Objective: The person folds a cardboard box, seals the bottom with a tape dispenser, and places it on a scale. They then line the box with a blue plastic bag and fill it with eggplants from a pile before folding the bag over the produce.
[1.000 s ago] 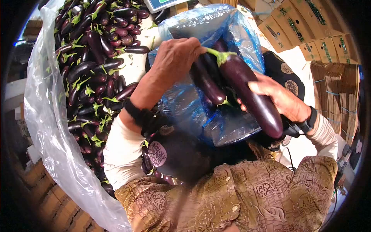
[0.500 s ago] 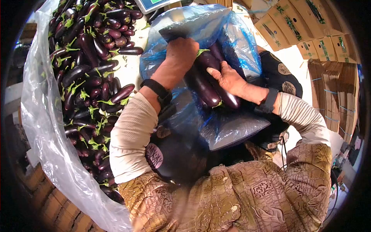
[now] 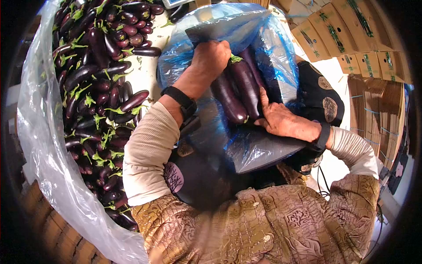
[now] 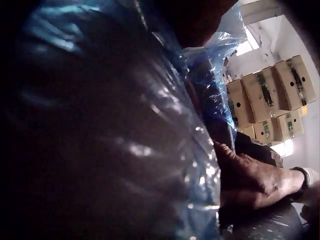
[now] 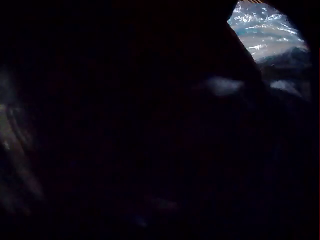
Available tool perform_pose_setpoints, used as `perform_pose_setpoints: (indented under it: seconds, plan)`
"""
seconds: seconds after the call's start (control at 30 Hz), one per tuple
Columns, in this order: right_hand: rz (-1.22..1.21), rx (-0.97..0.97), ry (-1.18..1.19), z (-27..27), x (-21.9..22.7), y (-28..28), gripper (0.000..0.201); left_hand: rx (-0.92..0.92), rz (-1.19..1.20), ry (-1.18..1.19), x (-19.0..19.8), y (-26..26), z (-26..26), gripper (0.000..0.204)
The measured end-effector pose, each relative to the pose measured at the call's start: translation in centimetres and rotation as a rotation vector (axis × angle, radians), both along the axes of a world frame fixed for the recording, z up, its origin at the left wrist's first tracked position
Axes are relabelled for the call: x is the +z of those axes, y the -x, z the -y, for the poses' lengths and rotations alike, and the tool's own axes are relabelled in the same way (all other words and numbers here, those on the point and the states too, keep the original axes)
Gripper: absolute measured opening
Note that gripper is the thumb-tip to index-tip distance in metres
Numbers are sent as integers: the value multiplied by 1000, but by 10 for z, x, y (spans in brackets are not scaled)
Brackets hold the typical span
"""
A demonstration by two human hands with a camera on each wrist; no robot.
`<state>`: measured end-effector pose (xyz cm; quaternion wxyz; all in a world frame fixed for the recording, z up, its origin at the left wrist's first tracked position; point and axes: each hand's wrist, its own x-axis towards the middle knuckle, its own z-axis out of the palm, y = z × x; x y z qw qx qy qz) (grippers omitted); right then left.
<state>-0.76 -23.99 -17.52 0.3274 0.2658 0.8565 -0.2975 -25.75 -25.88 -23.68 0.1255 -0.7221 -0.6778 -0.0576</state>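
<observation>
Several dark purple eggplants [image 3: 245, 83] lie side by side in a box lined with a blue plastic bag [image 3: 281, 57]. My left hand [image 3: 209, 64] is at their stem end, knuckles up and fingers bent down out of sight; I cannot tell what they hold. A green cap shows right beside it. My right hand [image 3: 285, 119] lies at the near right of the eggplants, its index finger straight along one and the thumb near its blunt end. In the left wrist view, the right hand [image 4: 257, 180] appears beyond shiny blue plastic [image 4: 195, 170]. Darkness fills most of the right wrist view.
A large heap of eggplants [image 3: 99, 83] with green stems spreads along the left, edged by clear plastic sheeting [image 3: 48, 163]. Printed cartons [image 3: 343, 31] stand at the upper right, above flattened cardboard [image 3: 378, 114]. Part of a scale [image 3: 173, 3] shows at the top.
The large eggplant held by both hands has come down into the lined box beside the others. The right hand has released its grip around it and slid toward its near end.
</observation>
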Motion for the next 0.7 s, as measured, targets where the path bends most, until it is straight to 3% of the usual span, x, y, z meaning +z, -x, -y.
perform_pose_setpoints:
  seconds: [0.07,0.13,0.17,0.2,0.3,0.37,0.4,0.43,0.47,0.5,0.53,0.57,0.6,0.63,0.7]
  plan:
    - [25,-40,67,1,-7,-3,105,31,51,-56,-5,5,3,12]
    - [3,-73,78,2,-15,-7,105,-38,292,-142,13,6,8,9]
    - [35,-51,43,2,-20,-8,107,-85,405,-39,28,11,16,12]
    - [6,-71,31,3,-21,-8,107,40,496,236,67,11,22,28]
    - [2,-58,-43,4,-16,-6,107,-29,938,-188,112,38,71,31]
    - [-79,-12,-118,0,-6,-8,104,220,1384,-342,107,66,118,28]
    - [-91,9,-140,-1,2,-7,103,319,1406,-393,103,82,147,29]
    - [-101,26,-165,-3,10,-4,102,644,1431,-397,94,93,173,32]
    - [-131,70,-177,-4,17,0,97,832,1401,-415,68,106,204,33]
    - [-228,126,-201,-9,11,-5,94,893,1431,-594,41,104,225,24]
    - [-231,136,-224,-10,6,-5,94,1063,1417,-539,-3,114,258,18]
    - [-232,148,-245,-10,2,-5,93,996,1566,-507,-37,108,287,21]
    - [-234,165,-248,-9,3,-3,93,1066,1468,-396,-66,100,305,17]
    - [-208,149,-258,-8,5,1,92,1066,1556,-438,-103,87,317,14]
    - [-200,154,-294,-10,5,2,85,1113,1768,-430,-129,57,325,16]
